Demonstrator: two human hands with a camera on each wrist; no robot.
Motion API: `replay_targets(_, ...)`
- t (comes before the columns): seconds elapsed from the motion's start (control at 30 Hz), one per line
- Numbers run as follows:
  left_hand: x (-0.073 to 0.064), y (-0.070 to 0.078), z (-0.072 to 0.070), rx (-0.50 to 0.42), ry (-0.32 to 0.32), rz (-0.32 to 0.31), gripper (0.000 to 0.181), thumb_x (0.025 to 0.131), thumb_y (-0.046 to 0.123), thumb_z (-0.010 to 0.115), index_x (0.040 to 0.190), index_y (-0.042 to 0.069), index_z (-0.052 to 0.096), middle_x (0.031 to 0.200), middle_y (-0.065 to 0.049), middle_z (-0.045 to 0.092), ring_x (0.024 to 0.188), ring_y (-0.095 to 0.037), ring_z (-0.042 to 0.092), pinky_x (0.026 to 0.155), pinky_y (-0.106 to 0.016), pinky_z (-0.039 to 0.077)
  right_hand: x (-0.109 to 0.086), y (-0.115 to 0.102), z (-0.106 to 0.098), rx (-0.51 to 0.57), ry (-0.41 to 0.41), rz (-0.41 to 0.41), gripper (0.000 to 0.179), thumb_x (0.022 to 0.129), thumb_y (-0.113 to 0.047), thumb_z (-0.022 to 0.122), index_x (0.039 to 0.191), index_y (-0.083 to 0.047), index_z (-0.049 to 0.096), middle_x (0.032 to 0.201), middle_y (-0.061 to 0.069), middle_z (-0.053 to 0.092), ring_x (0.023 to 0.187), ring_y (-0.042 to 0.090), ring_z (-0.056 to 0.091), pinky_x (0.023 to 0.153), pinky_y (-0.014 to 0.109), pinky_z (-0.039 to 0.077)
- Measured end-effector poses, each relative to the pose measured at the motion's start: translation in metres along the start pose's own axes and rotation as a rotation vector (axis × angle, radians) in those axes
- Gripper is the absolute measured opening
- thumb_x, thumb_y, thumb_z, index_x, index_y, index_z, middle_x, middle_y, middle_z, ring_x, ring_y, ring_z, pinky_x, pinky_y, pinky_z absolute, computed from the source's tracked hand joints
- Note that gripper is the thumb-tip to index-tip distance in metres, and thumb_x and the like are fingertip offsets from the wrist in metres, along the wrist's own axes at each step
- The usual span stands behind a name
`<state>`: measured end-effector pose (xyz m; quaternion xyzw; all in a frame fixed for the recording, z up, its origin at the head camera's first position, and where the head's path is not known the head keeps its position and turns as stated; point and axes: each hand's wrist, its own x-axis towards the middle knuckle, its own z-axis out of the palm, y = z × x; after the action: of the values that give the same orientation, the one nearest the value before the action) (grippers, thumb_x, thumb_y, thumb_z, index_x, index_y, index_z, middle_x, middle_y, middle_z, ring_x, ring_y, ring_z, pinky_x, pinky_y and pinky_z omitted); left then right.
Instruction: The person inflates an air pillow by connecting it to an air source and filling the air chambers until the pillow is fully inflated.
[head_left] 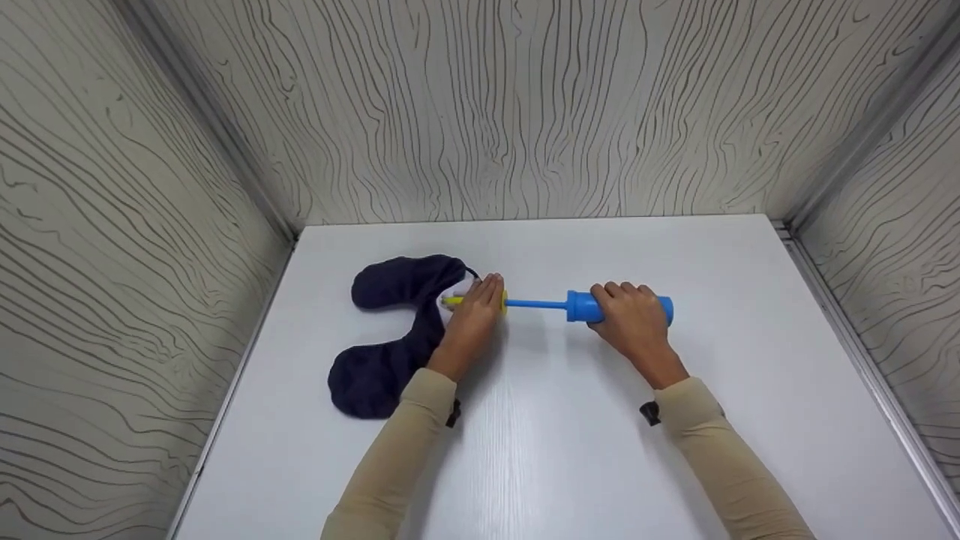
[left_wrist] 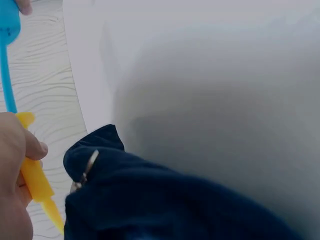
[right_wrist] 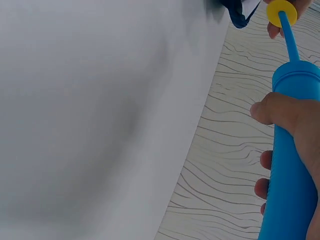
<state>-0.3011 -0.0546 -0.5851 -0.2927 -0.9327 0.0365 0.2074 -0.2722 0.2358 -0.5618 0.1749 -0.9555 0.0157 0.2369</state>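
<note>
My right hand [head_left: 634, 315] is wrapped round the blue barrel of a hand air pump [right_wrist: 292, 170], thumb along its near side. A thin blue rod shows between the barrel and the pump's yellow end [left_wrist: 36, 180]. Around that yellow part curl the fingers of my left hand [head_left: 476, 315]. Its tapered yellow nozzle points at a navy U-shaped neck pillow [head_left: 386, 371] lying on the left of the table. A white patch shows at the pillow's outer curve, where the nozzle tip overlaps it. In the left wrist view, the pillow hides the tip's end.
The white table [head_left: 555, 450] fills the floor of a booth with wood-grain patterned walls [head_left: 525, 112]. Metal edging [head_left: 870, 390] runs along the table's right side. A dark cord loops at the pillow's upper right edge, close to my left hand.
</note>
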Motion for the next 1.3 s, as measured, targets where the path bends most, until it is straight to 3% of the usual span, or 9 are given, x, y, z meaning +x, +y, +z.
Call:
replay_targets(0.13,0.004,0.007,0.001,0.022,0.038,0.009,0.043,0.101,-0.009,0.052,0.144,-0.008,0.058,0.145,-0.019,0.067,0.141,-0.027,0.062,0.121,-0.038,0.047,0.005,-0.011,0.002,-0.004,-0.012,-0.003,0.058,0.074,-0.032,0.099,0.121,-0.009,0.073,0.108,0.015,0.081,0.097,0.038,0.078,0.09,0.056,0.064)
replay_targets(0.47,0.011,0.024,-0.006,0.032,-0.031,-0.003,0.046,0.103,-0.007,0.056,0.149,-0.006,0.055,0.152,-0.017,0.062,0.146,-0.025,0.057,0.124,-0.038,0.045,0.02,-0.037,0.009,-0.032,0.016,-0.05,0.061,0.071,-0.035,0.1,0.118,-0.008,0.074,0.105,0.014,0.081,0.092,0.036,0.079,0.083,0.052,0.066)
replay_targets(0.73,0.013,0.031,-0.004,0.034,0.04,0.02,0.042,0.101,-0.005,0.057,0.144,-0.006,0.06,0.146,-0.016,0.067,0.141,-0.025,0.062,0.121,-0.038,0.048,0.026,-0.052,0.016,-0.046,0.02,-0.078,0.056,0.076,-0.037,0.097,0.117,-0.007,0.074,0.102,0.014,0.081,0.087,0.033,0.079,0.077,0.049,0.066)
replay_targets(1.0,0.013,0.029,-0.002,0.037,0.016,0.038,0.045,0.101,-0.007,0.058,0.146,-0.004,0.059,0.148,-0.015,0.066,0.142,-0.024,0.061,0.122,-0.036,0.047,0.024,-0.045,0.016,-0.02,0.014,-0.062,0.055,0.075,-0.036,0.098,0.117,-0.008,0.075,0.103,0.014,0.081,0.088,0.034,0.079,0.078,0.049,0.066)
replay_targets(1.3,0.01,0.012,0.001,-0.016,0.023,0.048,0.047,0.1,-0.01,0.056,0.146,-0.006,0.057,0.148,-0.018,0.065,0.142,-0.026,0.06,0.123,-0.038,0.045,0.014,-0.02,0.009,0.022,-0.002,-0.017,0.059,0.074,-0.034,0.099,0.121,-0.012,0.073,0.108,0.014,0.081,0.095,0.038,0.078,0.083,0.053,0.065)
